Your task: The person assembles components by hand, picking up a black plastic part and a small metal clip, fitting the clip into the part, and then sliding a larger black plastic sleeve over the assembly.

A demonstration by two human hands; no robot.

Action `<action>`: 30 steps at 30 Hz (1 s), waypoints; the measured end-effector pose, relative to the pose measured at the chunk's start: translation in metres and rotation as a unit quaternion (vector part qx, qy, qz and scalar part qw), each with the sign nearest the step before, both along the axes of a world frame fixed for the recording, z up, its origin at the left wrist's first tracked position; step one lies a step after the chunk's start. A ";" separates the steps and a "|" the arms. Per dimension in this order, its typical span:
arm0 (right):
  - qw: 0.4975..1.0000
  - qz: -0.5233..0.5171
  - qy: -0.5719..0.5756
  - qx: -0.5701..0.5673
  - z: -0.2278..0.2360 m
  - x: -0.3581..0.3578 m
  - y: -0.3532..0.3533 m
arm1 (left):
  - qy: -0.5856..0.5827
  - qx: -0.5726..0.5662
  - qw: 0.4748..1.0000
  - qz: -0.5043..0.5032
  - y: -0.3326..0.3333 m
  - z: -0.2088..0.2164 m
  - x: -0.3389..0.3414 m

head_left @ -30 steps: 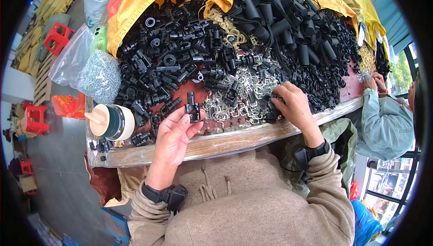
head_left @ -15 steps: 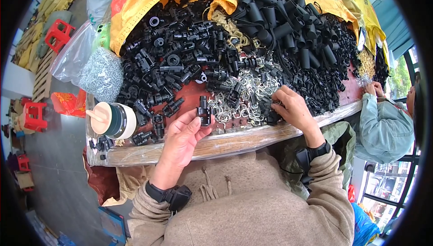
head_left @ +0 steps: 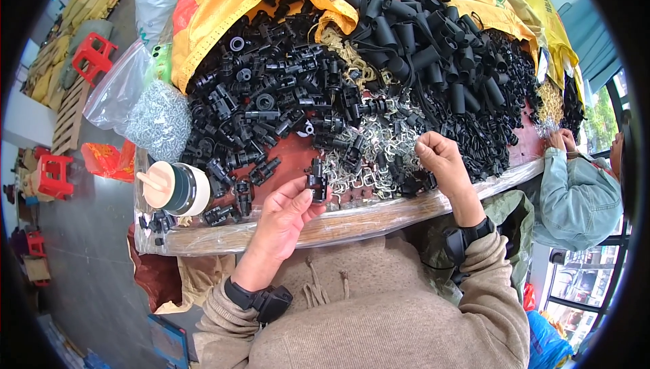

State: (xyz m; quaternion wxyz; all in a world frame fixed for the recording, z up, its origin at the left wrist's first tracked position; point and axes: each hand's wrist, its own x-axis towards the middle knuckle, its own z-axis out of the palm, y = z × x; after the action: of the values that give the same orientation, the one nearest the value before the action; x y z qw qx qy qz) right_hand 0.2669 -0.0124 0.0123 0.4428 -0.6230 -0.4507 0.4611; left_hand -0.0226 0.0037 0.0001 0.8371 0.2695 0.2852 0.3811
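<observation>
Near the table's front edge, my left hand pinches a small black plastic fitting upright between thumb and fingers. My right hand is raised just over the near right side of a heap of bent silvery metal hooks mixed with little black pieces. Its thumb and forefinger are pressed together, and anything between them is too small to make out. Left of the hooks lies a large pile of similar black fittings. Behind them on the right are many black tubes and narrow black strips.
A lidded cup stands at the table's left end, beside a clear bag of silvery screws. Yellow woven sacks line the back. At the right, another person in a pale blue jacket handles small parts.
My right hand has lifted from the hooks, its fingers now pinched together. My left hand, with the black fitting, has shifted a little right and nearer. The view has moved slightly too.
</observation>
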 end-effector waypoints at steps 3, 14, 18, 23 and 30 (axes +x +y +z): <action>1.000 0.005 0.014 -0.003 -0.006 -0.001 0.000 | 0.001 0.005 1.000 -0.007 -0.001 0.000 0.002; 0.984 0.012 -0.116 0.138 0.001 -0.026 0.003 | -0.013 0.008 1.000 -0.018 -0.004 -0.002 0.005; 0.991 0.045 0.123 0.042 0.006 -0.051 -0.004 | -0.055 0.000 0.998 -0.029 -0.004 0.000 0.009; 0.970 0.099 0.223 0.005 0.000 -0.082 -0.010 | -0.093 0.025 0.995 -0.039 -0.006 0.003 0.010; 0.979 0.134 0.151 0.036 -0.002 -0.106 -0.013 | -0.107 0.036 0.993 -0.040 -0.007 -0.001 0.006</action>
State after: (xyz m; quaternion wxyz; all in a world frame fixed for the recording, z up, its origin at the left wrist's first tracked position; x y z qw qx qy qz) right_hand 0.1614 -0.0249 0.0105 0.4618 -0.4637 -0.4749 0.5883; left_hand -0.0170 -0.0034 -0.0010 0.8670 0.2687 0.1694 0.3839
